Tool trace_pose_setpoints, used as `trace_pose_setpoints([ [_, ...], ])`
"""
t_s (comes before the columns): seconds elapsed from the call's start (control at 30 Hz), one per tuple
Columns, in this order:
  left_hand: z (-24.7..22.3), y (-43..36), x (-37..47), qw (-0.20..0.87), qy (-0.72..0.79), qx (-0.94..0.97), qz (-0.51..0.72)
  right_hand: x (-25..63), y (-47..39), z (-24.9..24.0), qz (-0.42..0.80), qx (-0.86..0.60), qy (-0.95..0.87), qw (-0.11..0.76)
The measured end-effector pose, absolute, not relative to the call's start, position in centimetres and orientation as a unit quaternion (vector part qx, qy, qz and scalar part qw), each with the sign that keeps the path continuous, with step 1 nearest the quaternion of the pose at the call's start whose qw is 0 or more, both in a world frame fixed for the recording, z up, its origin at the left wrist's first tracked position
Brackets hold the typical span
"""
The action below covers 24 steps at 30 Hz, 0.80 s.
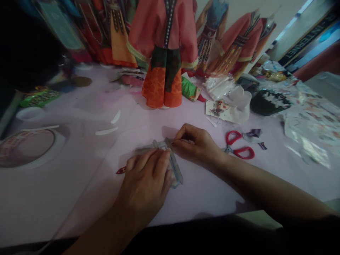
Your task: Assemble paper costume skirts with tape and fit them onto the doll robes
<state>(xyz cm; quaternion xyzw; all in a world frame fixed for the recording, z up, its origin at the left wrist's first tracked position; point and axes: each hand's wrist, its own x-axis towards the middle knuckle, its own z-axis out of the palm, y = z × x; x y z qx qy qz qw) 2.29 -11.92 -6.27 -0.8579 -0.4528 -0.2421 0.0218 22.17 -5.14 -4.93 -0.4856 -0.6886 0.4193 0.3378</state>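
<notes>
A small flat grey-blue piece (174,182) with narrow strips lies on the table near the front edge. My left hand (147,177) bends over it with the fingers close together, pressing it down and hiding most of it. At its far end, my right hand (195,143) is closed in a pinch by the tip of a grey strip (172,156). The exact contact of the fingertips is too dim to make out. A dark red pointed piece (121,170) pokes out left of my left hand. Red-handled scissors (239,147) lie right of my right hand.
Doll-sized outfits stand along the back, including a pink top (183,28) over orange trousers (172,92). A tape roll (60,141) and white paper slivers (106,131) lie left. A green wrapper (190,88), white flower-shaped dish (240,104) and dark bowl (268,106) stand behind and right.
</notes>
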Motion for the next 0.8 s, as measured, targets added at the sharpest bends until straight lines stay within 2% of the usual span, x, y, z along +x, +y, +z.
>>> trace_pose_setpoints([
  [0.13, -6.3, -12.0, 2.3, 0.021, -0.439, -0.863, -0.250, 22.3, -5.3, -5.4, 0.309, -0.466, -0.756, 0.342],
  [0.37, -6.2, -12.1, 2.3, 0.021, -0.420, -0.867, -0.265, 22.8, -5.0, -6.2, 0.127, -0.350, -0.856, 0.359],
  [0.67, -6.5, -12.1, 2.2, 0.018, -0.407, -0.865, -0.292, 23.1, -5.0, -6.0, 0.024, -0.273, -0.914, 0.300],
  [0.8, -6.6, -12.2, 2.1, 0.016, -0.408, -0.866, -0.288, 23.1, -5.0, -5.9, 0.015, -0.261, -0.923, 0.284],
])
